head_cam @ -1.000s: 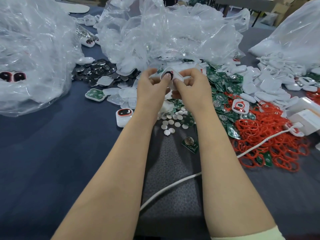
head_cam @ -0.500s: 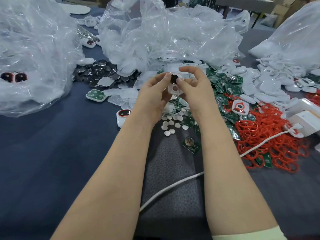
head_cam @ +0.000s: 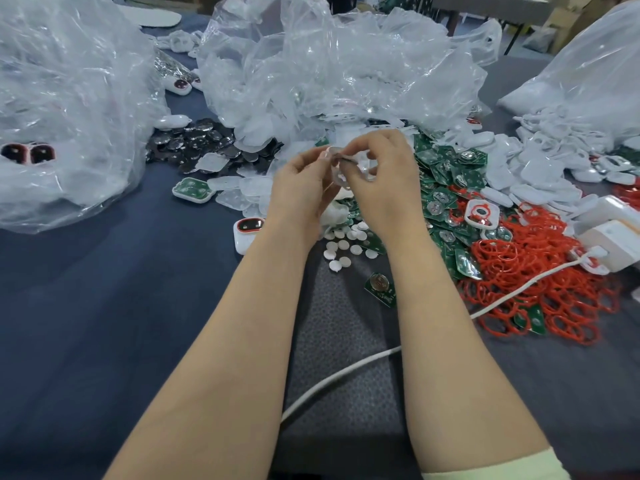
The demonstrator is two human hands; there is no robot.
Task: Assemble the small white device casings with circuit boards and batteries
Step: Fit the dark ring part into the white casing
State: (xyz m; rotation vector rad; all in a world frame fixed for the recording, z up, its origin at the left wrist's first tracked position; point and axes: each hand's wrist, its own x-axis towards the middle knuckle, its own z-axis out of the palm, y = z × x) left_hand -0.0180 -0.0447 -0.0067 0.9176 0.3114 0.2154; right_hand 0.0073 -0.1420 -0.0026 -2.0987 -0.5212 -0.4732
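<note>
White, blurred casing (head_cam: 338,175) is held up over the green circuit boards (head_cam: 450,168); left hand (head_cam: 299,190) and right hand (head_cam: 384,183) both pinch it with curled fingertips; board print too small to read.

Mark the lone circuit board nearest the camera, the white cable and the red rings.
lone circuit board (head_cam: 380,289): head view, its middle.
white cable (head_cam: 346,370): head view, stretch between the forearms.
red rings (head_cam: 554,296): head view, middle of the heap.
</note>
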